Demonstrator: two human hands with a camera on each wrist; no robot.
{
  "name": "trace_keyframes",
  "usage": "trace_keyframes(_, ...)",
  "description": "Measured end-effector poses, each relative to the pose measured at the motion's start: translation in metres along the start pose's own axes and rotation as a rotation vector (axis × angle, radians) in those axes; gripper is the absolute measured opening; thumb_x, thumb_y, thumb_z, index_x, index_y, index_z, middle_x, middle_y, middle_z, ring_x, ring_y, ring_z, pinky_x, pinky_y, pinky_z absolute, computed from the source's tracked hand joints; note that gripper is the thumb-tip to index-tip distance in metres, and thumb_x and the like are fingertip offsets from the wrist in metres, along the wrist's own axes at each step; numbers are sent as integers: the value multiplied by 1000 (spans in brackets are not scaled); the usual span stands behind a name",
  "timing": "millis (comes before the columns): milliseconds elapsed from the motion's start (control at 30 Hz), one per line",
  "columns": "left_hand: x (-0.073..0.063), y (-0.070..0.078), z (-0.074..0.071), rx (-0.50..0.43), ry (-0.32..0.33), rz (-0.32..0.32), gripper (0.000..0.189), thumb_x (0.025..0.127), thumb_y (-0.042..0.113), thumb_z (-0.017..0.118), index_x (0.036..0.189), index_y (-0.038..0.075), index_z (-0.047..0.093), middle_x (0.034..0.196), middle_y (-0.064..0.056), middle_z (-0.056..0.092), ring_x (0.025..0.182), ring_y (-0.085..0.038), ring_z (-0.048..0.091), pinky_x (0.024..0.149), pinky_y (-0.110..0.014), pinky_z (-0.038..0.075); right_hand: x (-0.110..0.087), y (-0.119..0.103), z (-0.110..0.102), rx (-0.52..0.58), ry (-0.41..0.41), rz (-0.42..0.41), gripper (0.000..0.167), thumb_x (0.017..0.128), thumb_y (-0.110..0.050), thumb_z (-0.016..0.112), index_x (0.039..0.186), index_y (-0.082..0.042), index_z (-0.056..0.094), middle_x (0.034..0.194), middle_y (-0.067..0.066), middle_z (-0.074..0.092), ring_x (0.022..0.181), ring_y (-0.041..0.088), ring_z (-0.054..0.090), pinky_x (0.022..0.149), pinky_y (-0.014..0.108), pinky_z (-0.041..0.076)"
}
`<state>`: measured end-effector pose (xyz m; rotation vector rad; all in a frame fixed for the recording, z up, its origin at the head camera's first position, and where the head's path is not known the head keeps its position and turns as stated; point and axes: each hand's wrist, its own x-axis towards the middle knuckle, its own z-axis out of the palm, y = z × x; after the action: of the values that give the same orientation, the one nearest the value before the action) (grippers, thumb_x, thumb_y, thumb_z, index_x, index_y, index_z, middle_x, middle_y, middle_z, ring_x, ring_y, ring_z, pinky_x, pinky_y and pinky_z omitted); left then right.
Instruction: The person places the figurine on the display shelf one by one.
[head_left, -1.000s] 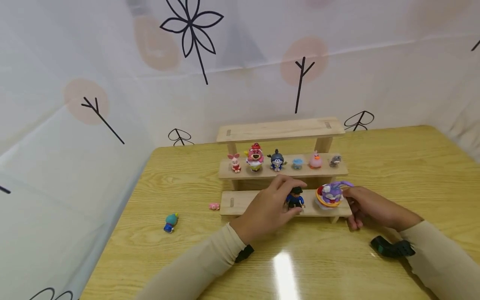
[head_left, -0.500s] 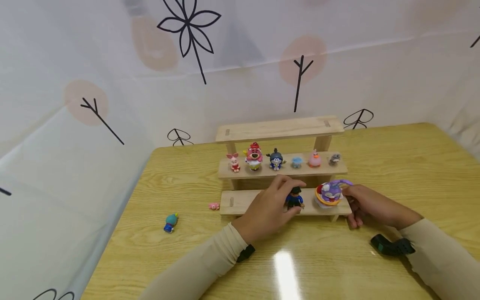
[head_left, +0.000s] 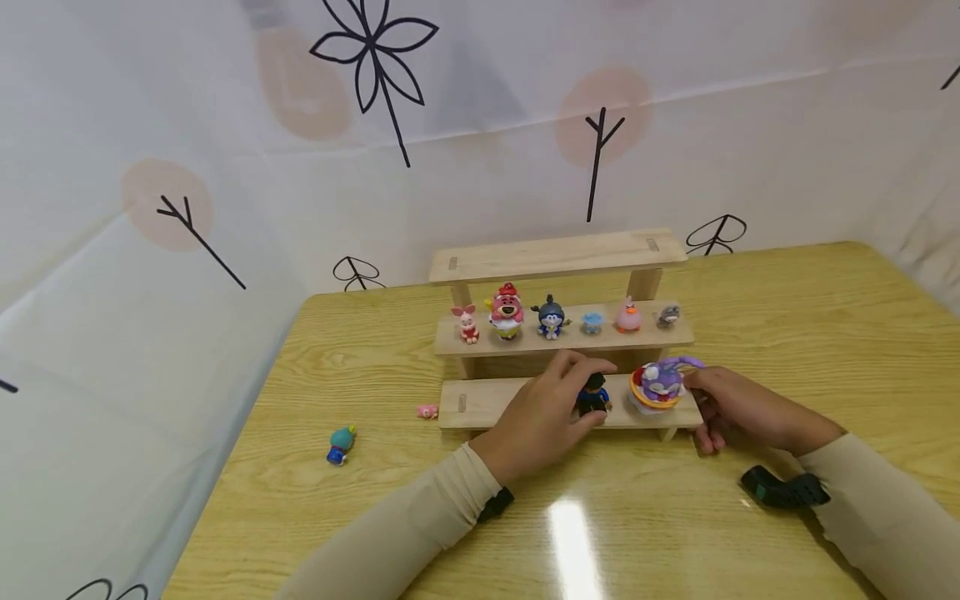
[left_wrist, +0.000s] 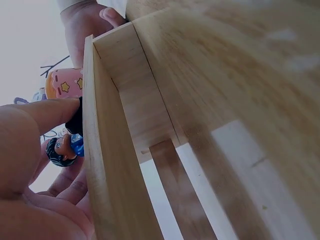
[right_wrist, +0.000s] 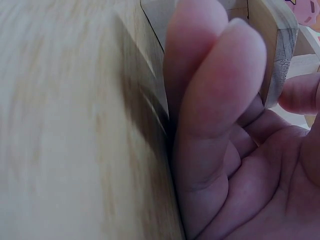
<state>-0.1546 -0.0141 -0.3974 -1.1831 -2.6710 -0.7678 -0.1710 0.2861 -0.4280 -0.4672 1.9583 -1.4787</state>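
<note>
My left hand curls round a small toy figure with dark hair, a blue top and black legs, on the bottom step of a wooden display shelf. In the left wrist view, the thumb reaches the black legs of the toy figure, with other fingers behind it. At the right end of that step, my right hand holds the board's end. The right wrist view has its curled fingers by the board. Beside this hand sits a purple figure in a cup.
On the middle step stand several small figures, among them a pink bear and a pink bird. A pink toy and a teal-and-blue figure lie on the table at the left. Behind is a patterned cloth.
My left hand and the dark-haired toy figure have shifted slightly right along the bottom step. My right hand keeps its place at the board's end.
</note>
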Motion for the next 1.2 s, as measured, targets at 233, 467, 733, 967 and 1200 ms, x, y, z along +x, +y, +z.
trace_keyframes(233, 0, -1, 1, -8, -5, 4, 56, 97, 31, 67, 147, 21, 43, 129, -1, 52, 82, -2, 53, 77, -14, 49, 1, 0, 0, 1, 0, 5, 55, 109, -22, 16, 92, 1, 62, 66, 3, 67, 55, 10, 60, 52, 30, 55)
trace_keyframes(467, 1, -1, 3, 5, -7, 1, 54, 98, 32, 66, 146, 22, 44, 128, 0, 52, 83, -2, 53, 76, -13, 48, 0, 1, -1, -15, 9, 10, 55, 110, -23, 16, 93, 3, 63, 66, 3, 67, 54, 10, 60, 52, 31, 55)
trace_keyframes(733, 1, -1, 2, 2, -15, -13, 58, 96, 31, 69, 148, 22, 42, 129, 0, 52, 74, -2, 49, 70, -13, 44, 1, 0, -1, -17, 13, 13, 57, 110, -24, 16, 93, 3, 63, 66, 3, 67, 54, 10, 60, 52, 32, 55)
trace_keyframes(967, -4, 3, -5, 40, -4, -16, 70, 94, 32, 72, 153, 24, 35, 136, -1, 51, 81, -4, 53, 75, -18, 50, 0, 0, -1, -24, 10, 8, 57, 110, -23, 16, 94, 4, 64, 65, 3, 68, 54, 10, 60, 52, 32, 55)
trace_keyframes(1200, -16, 4, -21, 70, 103, -2, 62, 94, 33, 72, 147, 20, 43, 133, -1, 54, 101, -8, 62, 81, -19, 53, 0, 1, -2, -28, 12, 3, 57, 110, -24, 16, 93, 3, 63, 66, 3, 68, 54, 10, 60, 52, 33, 55)
